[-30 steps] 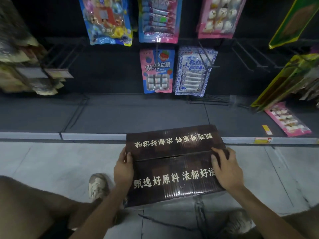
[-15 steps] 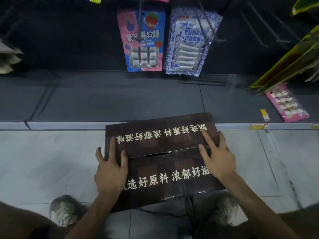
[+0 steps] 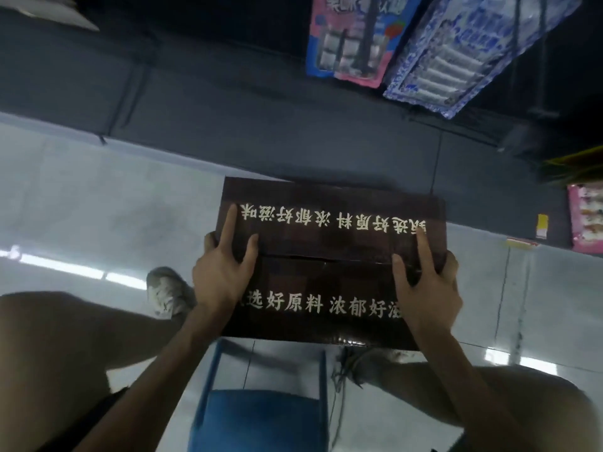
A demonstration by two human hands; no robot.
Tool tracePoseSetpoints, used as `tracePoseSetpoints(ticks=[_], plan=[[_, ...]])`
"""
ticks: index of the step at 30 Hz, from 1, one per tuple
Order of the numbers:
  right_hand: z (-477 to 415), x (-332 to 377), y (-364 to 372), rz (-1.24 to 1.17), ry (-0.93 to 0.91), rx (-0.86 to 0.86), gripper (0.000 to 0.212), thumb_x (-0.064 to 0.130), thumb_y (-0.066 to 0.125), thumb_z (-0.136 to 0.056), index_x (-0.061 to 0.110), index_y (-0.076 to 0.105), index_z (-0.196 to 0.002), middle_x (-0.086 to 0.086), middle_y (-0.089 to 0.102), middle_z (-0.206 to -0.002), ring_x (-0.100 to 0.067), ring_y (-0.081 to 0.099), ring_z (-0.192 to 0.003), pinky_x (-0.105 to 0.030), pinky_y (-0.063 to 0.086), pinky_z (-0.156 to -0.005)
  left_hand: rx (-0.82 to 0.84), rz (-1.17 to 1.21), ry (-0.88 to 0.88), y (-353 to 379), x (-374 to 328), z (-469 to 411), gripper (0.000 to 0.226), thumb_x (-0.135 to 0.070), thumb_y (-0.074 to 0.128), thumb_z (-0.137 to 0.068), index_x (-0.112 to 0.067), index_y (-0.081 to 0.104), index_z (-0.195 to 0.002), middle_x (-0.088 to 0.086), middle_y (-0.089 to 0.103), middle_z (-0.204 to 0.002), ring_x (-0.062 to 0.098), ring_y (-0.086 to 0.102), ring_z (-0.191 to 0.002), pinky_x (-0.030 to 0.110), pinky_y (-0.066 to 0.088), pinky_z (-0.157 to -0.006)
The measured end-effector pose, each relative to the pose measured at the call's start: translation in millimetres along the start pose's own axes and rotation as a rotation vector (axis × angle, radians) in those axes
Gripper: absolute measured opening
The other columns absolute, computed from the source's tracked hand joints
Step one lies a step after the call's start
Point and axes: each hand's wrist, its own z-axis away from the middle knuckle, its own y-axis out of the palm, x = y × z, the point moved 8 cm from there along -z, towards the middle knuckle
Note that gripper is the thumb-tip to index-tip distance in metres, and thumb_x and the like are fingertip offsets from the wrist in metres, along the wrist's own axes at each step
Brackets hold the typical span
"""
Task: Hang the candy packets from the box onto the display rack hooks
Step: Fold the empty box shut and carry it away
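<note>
Evidently the view has dropped closer since a second ago: the upper rack rows have slid out of sight, and a blue stool seat (image 3: 261, 406) now shows just nearer than the cardboard box (image 3: 329, 275). Both hands have shifted from the box's sides onto its top. The flaps remain closed, their seam running across the middle, so no candy packet has come out and hanging has not begun; opening the box looks like the step in hand.

The left hand (image 3: 222, 275) lies on the box's left part, forefinger stretched straight over the far flap, thumb tip beside the seam. The right hand (image 3: 424, 288) mirrors it on the box's right part, forefinger straight, thumb at the seam. Neither is clenched; the visible fingers press flat. The remaining fingers pass the box's side edges, where I cannot tell how they lie.

Beyond the box hang a pink-and-blue candy packet (image 3: 346, 44) and, right of it, a blue-and-white patterned packet (image 3: 456, 57). Well right of the box lies a pink packet (image 3: 585, 220).
</note>
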Motion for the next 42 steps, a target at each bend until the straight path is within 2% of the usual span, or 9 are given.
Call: tracePoseSetpoints(ticks=[3, 11, 15, 19, 22, 26, 29, 33, 42], plan=[[27.7, 35.8, -46.6, 0.009, -0.082, 0.039, 0.071, 0.068, 0.041, -0.099, 0.05, 0.018, -0.163, -0.011, 0.031, -0.157, -0.043, 0.059, -0.124, -0.058, 0.056, -0.094, -0.003, -0.004, -0.054, -60.0, 4.2, 29.1, 0.071, -0.068, 0.038, -0.101, -0.053, 0.006, -0.162, 0.015, 0.054, -0.14, 0.039, 0.07, -0.105, 0.048, 0.055, -0.087], [90.2, 167.4, -172.2, 0.04, -0.263, 0.142, 0.071, 0.072, 0.035, -0.098, 0.052, 0.018, -0.163, -0.015, 0.032, -0.161, -0.045, 0.056, -0.132, -0.058, 0.056, -0.097, -0.076, 0.055, -0.218, -243.4, 20.5, 111.4, 0.069, -0.071, 0.034, -0.1, -0.054, 0.009, -0.162, 0.012, 0.055, -0.14, 0.038, 0.068, -0.112, 0.05, 0.056, -0.091], [121.1, 250.5, -242.6, 0.023, -0.393, 0.182, 0.069, 0.078, 0.029, -0.098, 0.058, 0.012, -0.162, -0.013, 0.027, -0.166, -0.042, 0.045, -0.144, -0.057, 0.052, -0.103, -0.165, 0.096, -0.284, -346.0, 29.8, 155.3, 0.066, -0.072, 0.03, -0.102, -0.055, 0.005, -0.161, 0.012, 0.055, -0.141, 0.035, 0.069, -0.109, 0.047, 0.058, -0.087], [147.3, 328.6, -301.8, 0.004, -0.521, 0.21, 0.07, 0.077, 0.029, -0.096, 0.06, 0.01, -0.161, -0.016, 0.031, -0.161, -0.043, 0.047, -0.14, -0.056, 0.051, -0.101, -0.279, 0.142, -0.36, -434.8, 36.1, 198.0, 0.062, -0.068, 0.031, -0.104, -0.055, 0.009, -0.161, 0.013, 0.057, -0.137, 0.035, 0.069, -0.109, 0.047, 0.058, -0.085], [164.5, 382.6, -329.0, -0.042, -0.604, 0.253, 0.07, 0.082, 0.028, -0.092, 0.066, 0.006, -0.157, -0.015, 0.027, -0.164, -0.044, 0.045, -0.142, -0.061, 0.049, -0.106, -0.382, 0.16, -0.418, -489.8, 45.5, 234.9, 0.061, -0.065, 0.033, -0.104, -0.055, 0.012, -0.16, 0.012, 0.055, -0.135, 0.036, 0.068, -0.107, 0.047, 0.056, -0.084], [197.1, 459.9, -355.9, -0.077, -0.767, 0.27, 0.069, 0.079, 0.033, -0.094, 0.062, 0.015, -0.159, -0.018, 0.03, -0.162, -0.043, 0.043, -0.144, -0.059, 0.043, -0.113, -0.518, 0.188, -0.517, -548.1, 66.6, 290.0, 0.058, -0.066, 0.033, -0.104, -0.055, 0.016, -0.159, 0.011, 0.053, -0.133, 0.038, 0.067, -0.105, 0.049, 0.055, -0.084], [228.3, 522.1, -370.6, -0.051, -0.882, 0.291, 0.067, 0.075, 0.038, -0.097, 0.06, 0.019, -0.16, -0.018, 0.037, -0.157, -0.043, 0.045, -0.14, -0.056, 0.04, -0.114, -0.61, 0.221, -0.612, -589.3, 92.7, 330.8, 0.057, -0.067, 0.034, -0.103, -0.056, 0.018, -0.157, 0.014, 0.052, -0.13, 0.043, 0.065, -0.107, 0.051, 0.053, -0.09], [279.3, 609.0, -387.1, -0.052, -1.02, 0.337, 0.067, 0.075, 0.038, -0.097, 0.059, 0.021, -0.16, -0.017, 0.035, -0.159, -0.044, 0.045, -0.141, -0.054, 0.041, -0.112, -0.717, 0.239, -0.71, -649.9, 132.1, 366.7, 0.056, -0.066, 0.035, -0.103, -0.056, 0.021, -0.156, 0.017, 0.054, -0.128, 0.047, 0.064, -0.108, 0.053, 0.051, -0.092], [437.4, 872.2, -434.5, -0.073, -1.307, 0.309, 0.063, 0.061, 0.047, -0.105, 0.046, 0.03, -0.163, -0.021, 0.026, -0.166, -0.04, 0.036, -0.15, -0.046, 0.033, -0.118, -0.915, 0.231, -0.839, -839.3, 272.0, 397.5, 0.055, -0.067, 0.032, -0.102, -0.049, 0.028, -0.154, 0.025, 0.058, -0.12, 0.05, 0.063, -0.107, 0.054, 0.049, -0.095]])
